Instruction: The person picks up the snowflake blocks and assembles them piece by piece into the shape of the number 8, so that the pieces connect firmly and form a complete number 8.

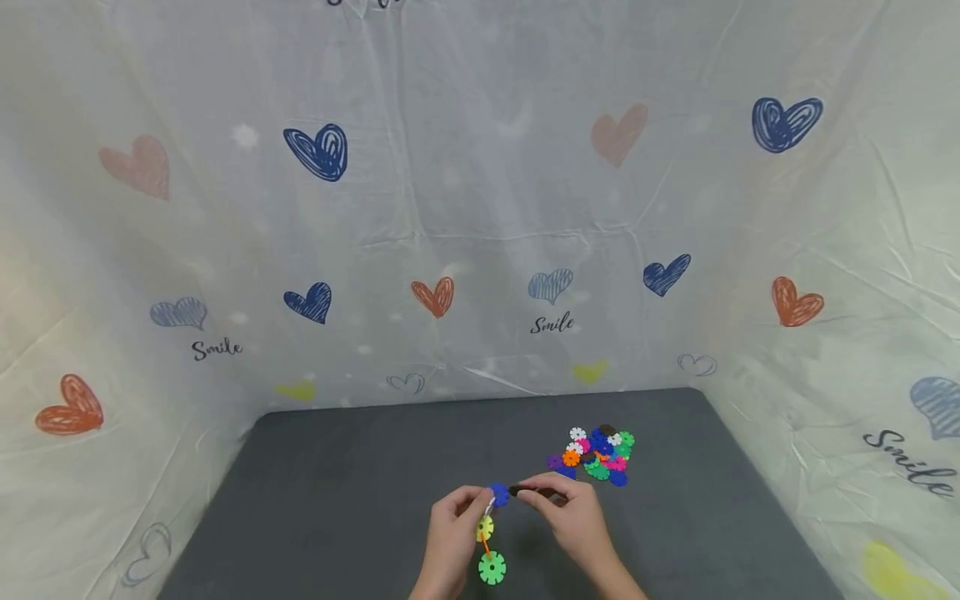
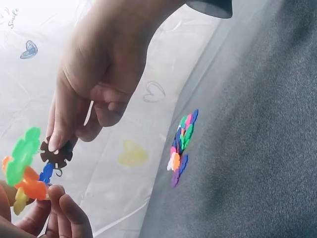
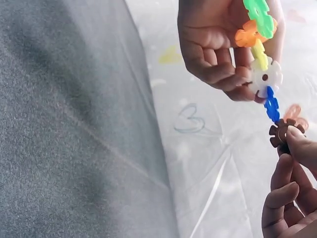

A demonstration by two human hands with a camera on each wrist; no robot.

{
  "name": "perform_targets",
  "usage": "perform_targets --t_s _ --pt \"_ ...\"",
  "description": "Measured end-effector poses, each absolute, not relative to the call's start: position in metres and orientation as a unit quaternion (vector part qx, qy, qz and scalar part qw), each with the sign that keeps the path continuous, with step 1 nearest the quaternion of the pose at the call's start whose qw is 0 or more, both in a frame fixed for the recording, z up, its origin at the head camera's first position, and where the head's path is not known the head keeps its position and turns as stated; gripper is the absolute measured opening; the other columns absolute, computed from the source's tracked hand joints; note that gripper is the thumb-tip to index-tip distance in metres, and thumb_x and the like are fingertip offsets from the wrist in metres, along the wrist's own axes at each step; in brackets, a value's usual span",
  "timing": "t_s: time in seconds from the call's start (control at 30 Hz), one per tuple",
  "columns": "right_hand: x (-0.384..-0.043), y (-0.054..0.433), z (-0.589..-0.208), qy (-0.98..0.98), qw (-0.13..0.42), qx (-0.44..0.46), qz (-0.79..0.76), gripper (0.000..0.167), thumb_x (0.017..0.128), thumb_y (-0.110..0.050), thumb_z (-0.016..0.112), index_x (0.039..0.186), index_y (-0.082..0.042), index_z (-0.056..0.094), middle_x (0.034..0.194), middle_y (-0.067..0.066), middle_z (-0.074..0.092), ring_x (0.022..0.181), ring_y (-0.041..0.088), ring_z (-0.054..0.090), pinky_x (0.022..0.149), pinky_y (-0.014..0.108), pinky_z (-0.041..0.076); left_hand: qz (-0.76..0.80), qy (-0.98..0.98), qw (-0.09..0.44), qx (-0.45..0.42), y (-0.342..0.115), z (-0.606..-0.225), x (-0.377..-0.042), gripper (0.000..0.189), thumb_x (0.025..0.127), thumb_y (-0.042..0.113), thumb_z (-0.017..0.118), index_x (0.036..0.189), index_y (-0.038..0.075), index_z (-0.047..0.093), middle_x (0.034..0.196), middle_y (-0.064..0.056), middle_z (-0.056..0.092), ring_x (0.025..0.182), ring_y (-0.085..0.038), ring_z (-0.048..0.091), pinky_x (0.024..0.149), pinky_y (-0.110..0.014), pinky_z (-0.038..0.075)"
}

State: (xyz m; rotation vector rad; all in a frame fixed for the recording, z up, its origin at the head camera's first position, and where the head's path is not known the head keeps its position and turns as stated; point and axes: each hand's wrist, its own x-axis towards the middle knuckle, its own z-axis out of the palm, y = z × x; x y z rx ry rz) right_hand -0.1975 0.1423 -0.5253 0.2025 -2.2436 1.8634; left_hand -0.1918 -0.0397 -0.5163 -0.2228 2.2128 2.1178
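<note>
low over a dark grey table [image 1: 360,492], at six o'clock in the head view, a chain of notched plastic discs [image 3: 261,53] hangs in a person's grip. the right hand [image 1: 573,512] pinches a brown disc [image 3: 276,135] between thumb and fingers, its edge close up against a blue disc [image 1: 498,495] at nine o'clock; whether the two are slotted together cannot be told. the left hand [image 1: 452,525], on the chain's nine o'clock side, has its fingers clamped on a white disc [image 3: 272,79] beside the blue one. a yellow disc [image 1: 488,528] sits at seven o'clock from the blue, followed by an orange disc [image 3: 245,37] and, at the six o'clock end, a green disc [image 1: 486,570]. a multicoloured pile of discs [image 1: 600,457] lies at two o'clock from the brown disc, before a pale heart-print curtain [image 1: 480,200] at twelve.
</note>
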Motion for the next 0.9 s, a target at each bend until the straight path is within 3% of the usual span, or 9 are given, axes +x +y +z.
perform_targets --t_s 0.3,0.47,0.67,0.9 --pt "-0.1971 0.1412 -0.5241 -0.750 0.108 0.071 0.649 0.008 0.085 -0.022 0.081 0.090 -0.016 0.081 0.088 -0.002 0.076 0.076 0.014 0.069 0.068 0.026 0.058 0.708 0.702 0.047 -0.061 -0.0412 -0.5122 -0.1917 0.028 0.098 0.029 0.067 0.096 0.001 0.073 0.085 -0.003 0.069 0.089 -0.025 0.063 0.077 -0.033 0.047" --pt "-0.1964 0.1400 -0.5216 -0.747 0.103 0.067 0.653 0.007 0.084 -0.015 0.081 0.090 -0.012 0.081 0.088 0.000 0.077 0.077 0.014 0.070 0.070 0.026 0.058 0.717 0.692 0.053 -0.062 -0.0419 -0.5113 -0.1917 0.028 0.099 0.028 0.066 0.097 0.001 0.072 0.085 -0.006 0.068 0.073 -0.017 0.061 0.067 -0.030 0.051" --pt "-0.1964 0.1395 -0.5188 -0.764 0.103 0.070 0.633 0.005 0.083 -0.014 0.081 0.086 -0.019 0.081 0.086 -0.004 0.076 0.076 0.012 0.069 0.069 0.025 0.057 0.725 0.683 0.062 -0.062 -0.0425 -0.5093 -0.1916 0.027 0.100 0.027 0.065 0.098 0.000 0.071 0.084 -0.006 0.066 0.065 -0.014 0.058 0.064 -0.031 0.054" --pt "-0.1948 0.1427 -0.5173 -0.781 0.103 0.070 0.611 0.005 0.082 -0.025 0.082 0.086 -0.023 0.081 0.083 -0.009 0.076 0.071 0.018 0.068 0.063 0.025 0.055 0.726 0.682 0.067 -0.062 -0.0412 -0.5111 -0.1909 0.026 0.100 0.025 0.063 0.098 0.000 0.070 0.083 -0.004 0.065 0.064 -0.013 0.057 0.062 -0.030 0.052"
